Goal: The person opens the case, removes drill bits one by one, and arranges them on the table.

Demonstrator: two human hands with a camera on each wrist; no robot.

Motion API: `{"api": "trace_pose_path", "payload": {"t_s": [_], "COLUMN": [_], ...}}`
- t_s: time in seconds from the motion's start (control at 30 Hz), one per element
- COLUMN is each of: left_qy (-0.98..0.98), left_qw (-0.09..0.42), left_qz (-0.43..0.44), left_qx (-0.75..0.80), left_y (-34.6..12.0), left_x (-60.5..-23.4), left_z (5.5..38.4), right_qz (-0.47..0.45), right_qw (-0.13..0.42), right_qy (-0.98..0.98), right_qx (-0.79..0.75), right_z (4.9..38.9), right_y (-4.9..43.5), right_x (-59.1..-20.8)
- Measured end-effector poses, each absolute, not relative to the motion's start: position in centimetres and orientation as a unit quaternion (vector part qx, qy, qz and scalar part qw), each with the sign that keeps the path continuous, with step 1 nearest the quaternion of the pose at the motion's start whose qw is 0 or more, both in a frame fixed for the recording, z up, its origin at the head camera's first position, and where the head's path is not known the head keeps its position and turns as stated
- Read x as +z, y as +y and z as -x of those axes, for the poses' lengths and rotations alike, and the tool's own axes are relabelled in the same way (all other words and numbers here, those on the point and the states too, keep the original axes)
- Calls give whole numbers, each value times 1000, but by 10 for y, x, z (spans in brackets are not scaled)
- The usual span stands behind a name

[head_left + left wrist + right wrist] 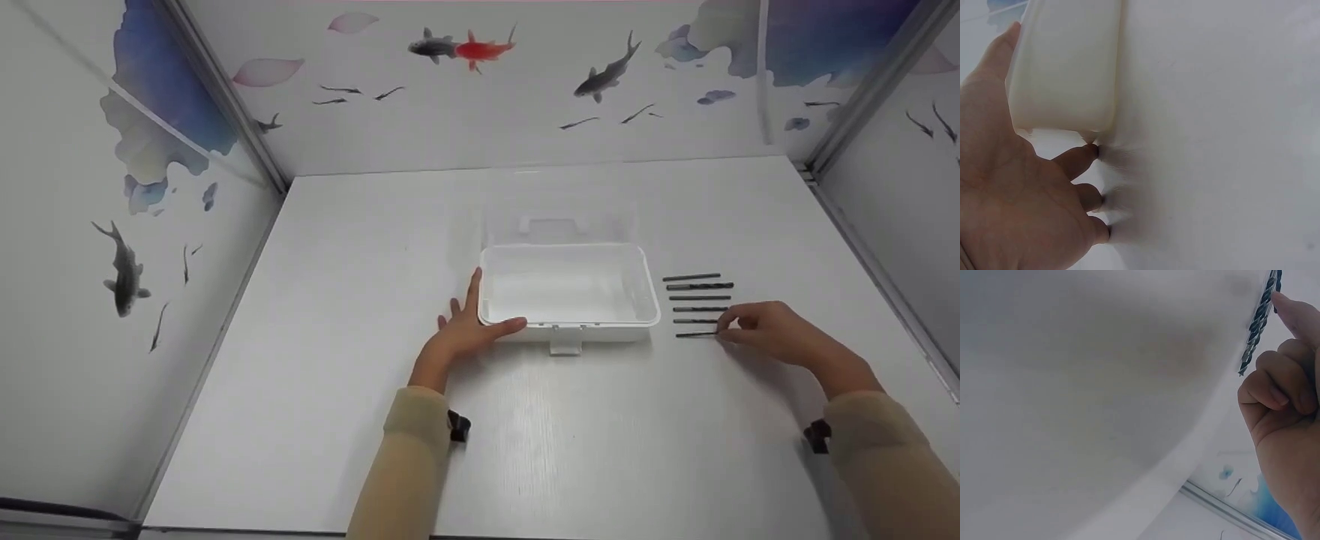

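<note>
An open white plastic box (570,334) with a clear lid (562,214) raised behind it stands in the middle of the table. My left hand (461,330) rests against its front left corner, thumb along the front rim, index finger along the left side. In the left wrist view the other fingertips of the left hand (1022,191) touch the tabletop. To the right of the box, several dark drill bits (700,286) lie in a column. My right hand (780,337) pinches the right end of the nearest drill bit (696,334). The right wrist view hides its index fingertip.
The white table (315,360) is enclosed by printed panels with fish; the back panel (510,120) stands along the far edge. A front latch (565,341) hangs from the box. Metal rails (885,277) run along the right side.
</note>
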State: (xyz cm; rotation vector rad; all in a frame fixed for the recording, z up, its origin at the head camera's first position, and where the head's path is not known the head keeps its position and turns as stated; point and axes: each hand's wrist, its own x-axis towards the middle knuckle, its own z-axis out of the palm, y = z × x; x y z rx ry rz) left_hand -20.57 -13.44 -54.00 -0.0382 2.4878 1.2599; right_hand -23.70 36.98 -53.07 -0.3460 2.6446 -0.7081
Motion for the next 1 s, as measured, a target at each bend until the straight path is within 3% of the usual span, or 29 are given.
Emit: {"api": "trace_pose_path", "payload": {"t_s": [1.0], "left_qy": [873], "left_qw": [179], "left_qz": [12], "left_qx": [454], "left_y": [-137], "left_x": [-540], "left_z": [204], "right_qz": [132], "right_qw": [177], "right_qy": [954], "right_qx": [-201], "right_z": [243], "right_y": [373], "right_x": [-533]}}
